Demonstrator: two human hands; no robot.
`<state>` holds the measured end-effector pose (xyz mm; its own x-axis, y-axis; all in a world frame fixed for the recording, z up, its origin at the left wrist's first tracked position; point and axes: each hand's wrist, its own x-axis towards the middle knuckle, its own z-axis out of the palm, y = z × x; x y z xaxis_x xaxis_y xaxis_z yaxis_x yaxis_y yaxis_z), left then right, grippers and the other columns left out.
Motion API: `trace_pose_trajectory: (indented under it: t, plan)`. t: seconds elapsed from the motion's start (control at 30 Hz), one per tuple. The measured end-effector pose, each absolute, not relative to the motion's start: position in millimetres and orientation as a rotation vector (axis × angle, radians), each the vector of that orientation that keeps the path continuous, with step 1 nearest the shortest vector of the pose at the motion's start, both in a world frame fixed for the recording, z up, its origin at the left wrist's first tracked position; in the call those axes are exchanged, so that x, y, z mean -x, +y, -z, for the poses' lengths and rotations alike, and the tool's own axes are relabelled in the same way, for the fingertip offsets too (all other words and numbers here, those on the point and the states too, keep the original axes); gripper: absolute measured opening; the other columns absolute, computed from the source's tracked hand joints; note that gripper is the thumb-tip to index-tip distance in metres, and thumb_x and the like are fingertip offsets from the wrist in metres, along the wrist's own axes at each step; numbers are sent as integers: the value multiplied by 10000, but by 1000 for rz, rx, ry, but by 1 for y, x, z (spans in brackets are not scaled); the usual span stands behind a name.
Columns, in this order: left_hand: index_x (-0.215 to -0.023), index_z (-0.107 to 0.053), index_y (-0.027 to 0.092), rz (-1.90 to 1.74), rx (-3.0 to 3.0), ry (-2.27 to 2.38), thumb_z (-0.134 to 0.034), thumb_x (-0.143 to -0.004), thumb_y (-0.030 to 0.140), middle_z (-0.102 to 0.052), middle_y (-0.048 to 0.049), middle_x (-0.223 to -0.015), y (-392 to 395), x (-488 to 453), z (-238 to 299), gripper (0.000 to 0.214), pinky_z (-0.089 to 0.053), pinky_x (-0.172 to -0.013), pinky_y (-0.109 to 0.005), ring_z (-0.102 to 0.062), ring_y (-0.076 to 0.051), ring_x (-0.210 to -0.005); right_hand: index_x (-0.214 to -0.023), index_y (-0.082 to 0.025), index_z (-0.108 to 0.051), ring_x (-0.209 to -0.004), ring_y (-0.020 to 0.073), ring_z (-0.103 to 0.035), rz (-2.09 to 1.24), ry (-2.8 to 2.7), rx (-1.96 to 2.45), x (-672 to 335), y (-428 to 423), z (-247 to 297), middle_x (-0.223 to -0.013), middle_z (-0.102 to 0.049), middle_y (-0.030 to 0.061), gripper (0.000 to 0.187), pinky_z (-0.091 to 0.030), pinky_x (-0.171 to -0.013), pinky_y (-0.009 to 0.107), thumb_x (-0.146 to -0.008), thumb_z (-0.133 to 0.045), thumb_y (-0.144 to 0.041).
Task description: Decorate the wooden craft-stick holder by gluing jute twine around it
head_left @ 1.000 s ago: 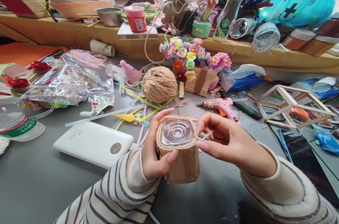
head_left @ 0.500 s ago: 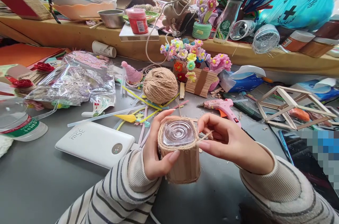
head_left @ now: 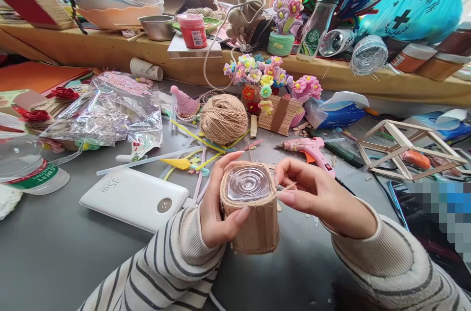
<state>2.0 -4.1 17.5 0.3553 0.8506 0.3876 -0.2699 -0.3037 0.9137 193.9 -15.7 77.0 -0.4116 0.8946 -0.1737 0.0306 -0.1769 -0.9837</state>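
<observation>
Head view: we see our left hand [head_left: 221, 218] clamped around the cup [head_left: 255, 232], thumb on the near side and fingers round the left and far side. The cup is in front of us over the table [head_left: 59, 252], its clear ringed face turned up; we cannot tell whether its underside touches the tabletop. Twine [head_left: 253, 204] circles its upper edge, and our right hand [head_left: 318, 195] has thumb and fingertips together on a short end of it at the cup's right corner.

Much crowds round us. Just beyond the cup we find the ball [head_left: 224, 119] of twine, with straws [head_left: 128, 160] strewn to its left, and a strand runs from the cup's far edge toward it. The glue gun [head_left: 307, 146] lies close behind our right hand. On our left, the power bank [head_left: 134, 200] sits against our sleeve, with a bottle [head_left: 33, 173] on its side farther out. To our right we have a phone [head_left: 408, 213] and, behind it, a wooden frame [head_left: 408, 149]. Flowers [head_left: 253, 75] and stacked sticks [head_left: 275, 115] block the middle back, before a loaded shelf [head_left: 176, 63].
</observation>
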Motion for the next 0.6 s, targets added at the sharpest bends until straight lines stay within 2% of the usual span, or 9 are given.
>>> trace_pose_trajectory:
  t: [0.37, 0.47, 0.6]
  plan:
    - [-1244, -430, 212, -1178, -1357, 712, -721, -688, 410, -671, -97, -1078, 0, -3, -13, 659, -473, -912, -429, -658, -296, -997, -795, -196, -496, -525, 56, -327, -1647, -1339, 1138, -196, -8, -67, -641, -412, -77, 448, -264, -473, 210, -687, -772, -532]
    - [-1258, -438, 214, -1200, -1264, 721, -731, -688, 429, -677, -97, -1105, 0, -4, -6, 676, -472, -914, -430, -661, -302, -1018, -909, -200, -510, -554, 71, -373, -1600, -1326, 1153, -196, -7, -64, -676, -451, -67, 426, -304, -494, 217, -704, -766, -473]
    - [-1275, -433, 220, -1185, -1211, 731, -740, -689, 435, -681, -92, -1108, -1, -4, -4, 696, -474, -918, -433, -665, -301, -1025, -1148, -210, -478, -666, 118, -474, -1576, -1464, 1170, -199, -5, -62, -766, -519, -28, 530, -373, -571, 252, -727, -739, -399]
